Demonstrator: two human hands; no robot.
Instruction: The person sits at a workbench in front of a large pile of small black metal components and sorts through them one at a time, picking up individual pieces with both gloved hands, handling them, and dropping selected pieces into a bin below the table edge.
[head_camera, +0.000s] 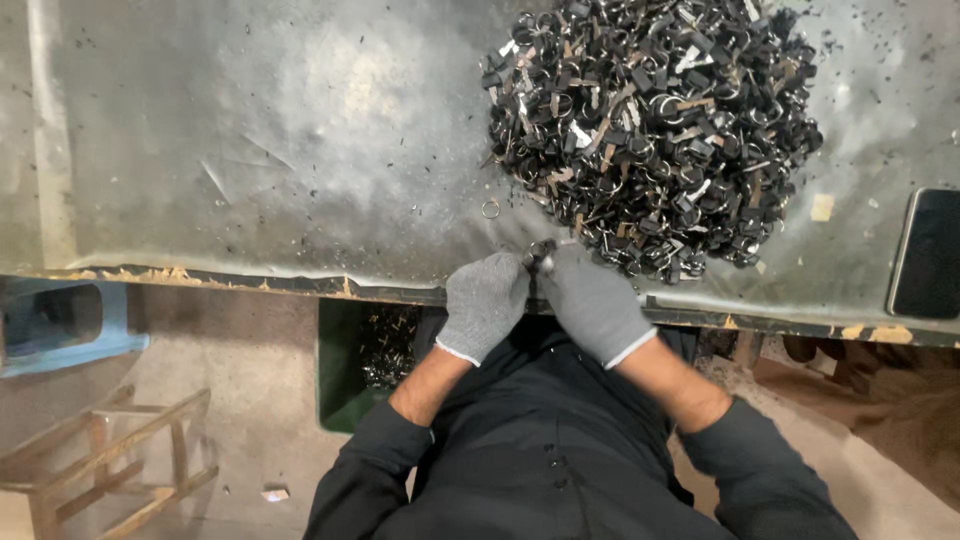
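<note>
Hands, two, left hand and right hand, grip pinching one small ring piece, one heap behind

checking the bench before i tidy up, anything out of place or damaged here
One loose metal ring lies apart from the big pile of black parts. The table's front edge is chipped and ragged, and dark specks are scattered across the tabletop.

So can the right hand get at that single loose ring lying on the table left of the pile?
Probably yes. The loose ring lies alone on bare table, just beyond the right hand, with nothing between them. But both hands are busy with a small part.
</note>
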